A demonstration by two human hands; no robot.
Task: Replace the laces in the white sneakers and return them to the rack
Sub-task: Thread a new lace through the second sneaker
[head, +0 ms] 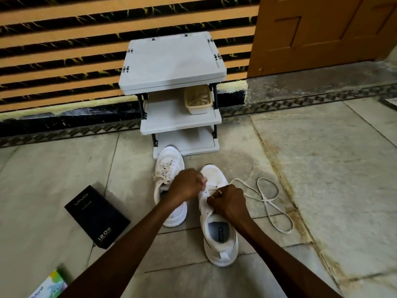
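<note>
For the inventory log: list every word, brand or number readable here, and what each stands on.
"vivo": on the flat black cardboard box on the floor.
"120W": same box, near its nearer corner.
Too blurred to read: the print on the blue insole label inside the unlaced white sneaker.
Cut off and blurred, unreadable: the lettering on the colourful printed pack at the bottom left edge.

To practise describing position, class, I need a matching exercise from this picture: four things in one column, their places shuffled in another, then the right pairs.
1 black Vivo box
2 beige basket
3 white lace
4 nearer sneaker

A middle shelf of the rack
B looped on the floor at the right
C flat on the floor at the left
D under the left hand and right hand

Pairs: 1-C, 2-A, 3-B, 4-D
</note>
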